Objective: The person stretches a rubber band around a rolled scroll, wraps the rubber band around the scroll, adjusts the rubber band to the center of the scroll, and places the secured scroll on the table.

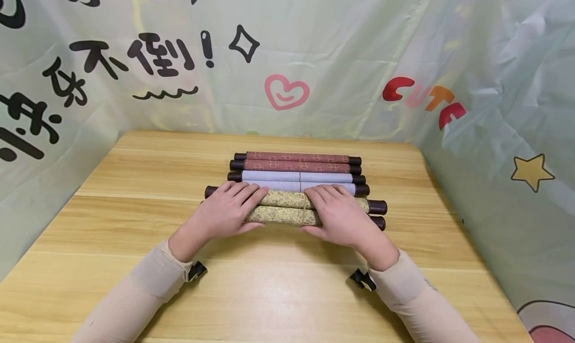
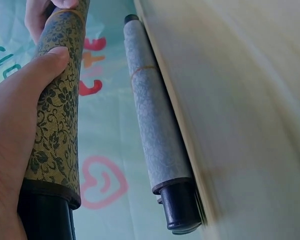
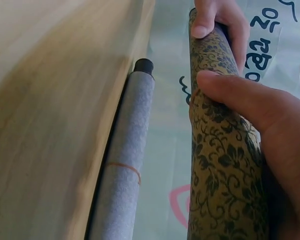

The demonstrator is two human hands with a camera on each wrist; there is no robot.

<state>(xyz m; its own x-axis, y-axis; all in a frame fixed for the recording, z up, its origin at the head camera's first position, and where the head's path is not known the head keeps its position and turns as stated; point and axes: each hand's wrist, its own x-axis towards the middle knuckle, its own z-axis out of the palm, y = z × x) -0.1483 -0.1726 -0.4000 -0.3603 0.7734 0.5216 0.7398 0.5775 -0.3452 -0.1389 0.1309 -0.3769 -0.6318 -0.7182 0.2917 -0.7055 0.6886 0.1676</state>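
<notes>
Both of my hands grip a tied double-roll scroll (image 1: 280, 214) covered in gold cloth with a dark floral pattern. My left hand (image 1: 226, 208) holds it left of the middle and my right hand (image 1: 343, 215) right of it, thumbs on the near side, fingers over the top. Dark knobs stick out past each hand, and a thin cord circles the middle. In the wrist views the gold scroll is raised above the table. Just beyond it lies a pale blue scroll (image 1: 271, 178), also tied; in the head view the hands partly overlap it.
Behind the blue scroll, a dark red patterned scroll (image 1: 296, 166) lies parallel on the wooden table (image 1: 278, 293). A printed fabric backdrop (image 1: 332, 38) surrounds the table's back and sides. Small black devices (image 1: 363, 280) sit at the inner side of both wrists.
</notes>
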